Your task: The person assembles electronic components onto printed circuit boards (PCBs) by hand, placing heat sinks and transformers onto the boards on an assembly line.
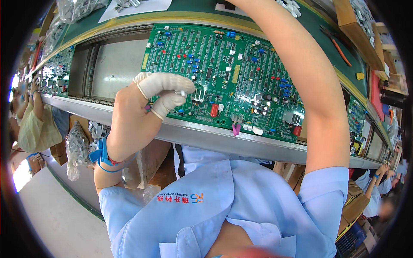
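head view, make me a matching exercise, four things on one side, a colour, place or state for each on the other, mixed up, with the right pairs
Things
1. left hand
2. wristband
3. hand tool
4. paper sheet

Colour, place or state
A. orange handle, lying on the green tabletop at the upper right
B. white, at the upper left, under some metal parts
C. over the circuit board, with a small shiny part at its fingertips
D. blue, worn on a forearm near the wrist

Right pairs: 1-C, 2-D, 3-A, 4-B
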Demonstrator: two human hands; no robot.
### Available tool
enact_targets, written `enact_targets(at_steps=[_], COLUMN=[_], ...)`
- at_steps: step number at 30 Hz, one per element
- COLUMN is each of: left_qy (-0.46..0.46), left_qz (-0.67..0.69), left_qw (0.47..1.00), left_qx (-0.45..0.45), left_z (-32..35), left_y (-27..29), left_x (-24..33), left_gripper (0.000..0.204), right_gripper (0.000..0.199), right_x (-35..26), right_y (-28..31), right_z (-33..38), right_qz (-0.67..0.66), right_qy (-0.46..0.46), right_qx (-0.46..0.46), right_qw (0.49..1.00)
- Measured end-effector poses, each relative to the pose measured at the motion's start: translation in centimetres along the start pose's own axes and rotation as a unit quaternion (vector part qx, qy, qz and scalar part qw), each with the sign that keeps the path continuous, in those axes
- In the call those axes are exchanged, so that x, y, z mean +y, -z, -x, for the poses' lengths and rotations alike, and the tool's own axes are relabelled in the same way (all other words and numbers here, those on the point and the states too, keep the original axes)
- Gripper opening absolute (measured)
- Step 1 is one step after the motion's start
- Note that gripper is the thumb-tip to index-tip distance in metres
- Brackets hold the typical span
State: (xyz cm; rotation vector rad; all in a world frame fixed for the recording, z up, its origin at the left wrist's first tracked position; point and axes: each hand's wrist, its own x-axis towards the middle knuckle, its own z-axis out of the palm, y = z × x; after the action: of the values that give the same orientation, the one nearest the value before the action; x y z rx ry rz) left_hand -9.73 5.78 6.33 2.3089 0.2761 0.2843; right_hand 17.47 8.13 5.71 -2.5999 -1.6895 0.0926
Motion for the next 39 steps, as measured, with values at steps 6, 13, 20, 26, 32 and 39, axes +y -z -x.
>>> enact_targets(at_steps=[6,13,20,26,32,39], left_qy=[0.107,0.1,0.011,0.043,0.051,0.052], left_qz=[0.15,0.103,0.032,0.018,0.016,0.001], left_qw=[0.983,0.986,0.997,0.995,0.993,0.997], left_qx=[0.007,0.087,0.074,0.085,0.103,0.061], left_z=[0.1,1.9,1.1,1.0,1.3,0.5], left_y=[-0.2,-0.3,-0.2,-0.6,-1.5,-3.8], left_x=[1.2,-0.2,-0.4,0.1,0.6,3.3], left_gripper=[0.03,0.029,0.017,0.016,0.014,0.008], right_gripper=[0.021,0.013,0.007,0.007,0.005,0.006], right_x=[1.3,2.1,7.8,7.4,6.8,7.6], right_y=[-1.4,4.1,-2.6,-3.8,-4.2,-4.4], right_z=[-0.5,10.1,16.6,16.5,16.7,17.5], right_qz=[-0.034,-0.123,-0.117,-0.062,0.006,0.066], right_qy=[-0.022,0.075,0.012,0.028,0.068,0.09], right_qx=[0.046,0.11,0.113,0.127,0.158,0.2], right_qw=[0.998,0.983,0.987,0.99,0.985,0.973])
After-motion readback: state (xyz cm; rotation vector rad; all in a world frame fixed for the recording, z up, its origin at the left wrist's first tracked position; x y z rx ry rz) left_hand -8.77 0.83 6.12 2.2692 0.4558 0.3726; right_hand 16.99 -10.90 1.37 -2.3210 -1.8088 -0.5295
